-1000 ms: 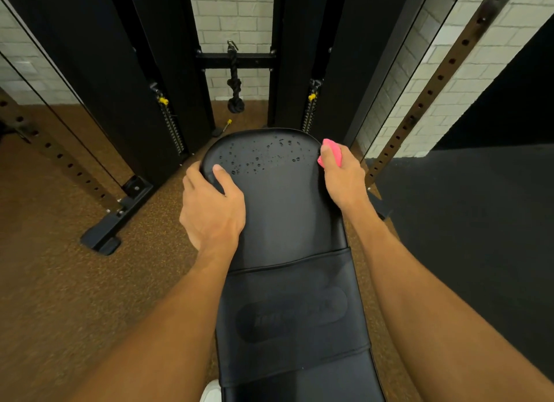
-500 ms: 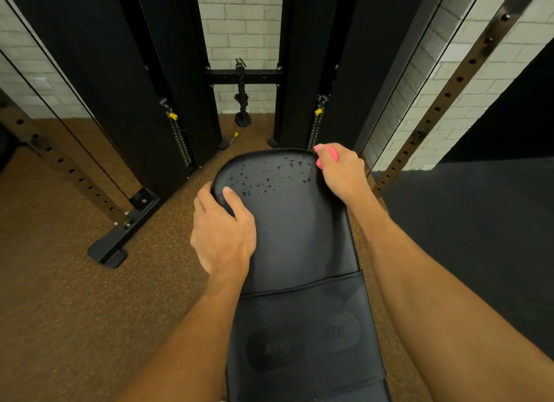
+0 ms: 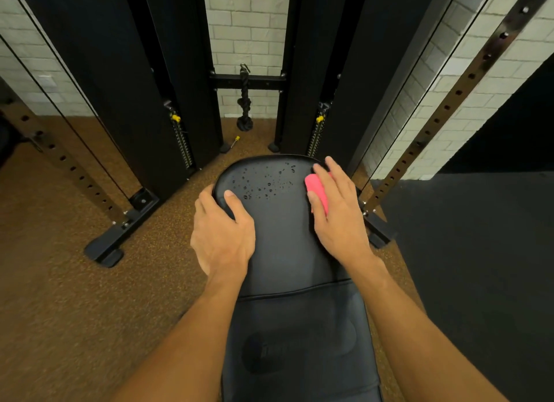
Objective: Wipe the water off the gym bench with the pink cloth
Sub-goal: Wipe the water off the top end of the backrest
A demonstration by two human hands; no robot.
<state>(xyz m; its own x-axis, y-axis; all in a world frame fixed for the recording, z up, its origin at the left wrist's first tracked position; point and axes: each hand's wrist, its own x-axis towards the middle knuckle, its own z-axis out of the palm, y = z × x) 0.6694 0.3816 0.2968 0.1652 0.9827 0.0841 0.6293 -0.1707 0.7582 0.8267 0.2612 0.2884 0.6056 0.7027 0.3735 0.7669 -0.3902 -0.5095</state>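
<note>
Gym bench point(image 3: 284, 251), droplets point(image 3: 263, 185) at head: your left hand point(image 3: 221, 236) grips its edge; right hand point(image 3: 338, 215), fingers straight, presses pink cloth point(image 3: 316, 188).

Two bare forearms point(image 3: 192, 326), bare wrists, left hand point(image 3: 221, 239) and right hand point(image 3: 338, 218) ungloved, fingernails trimmed short
</note>
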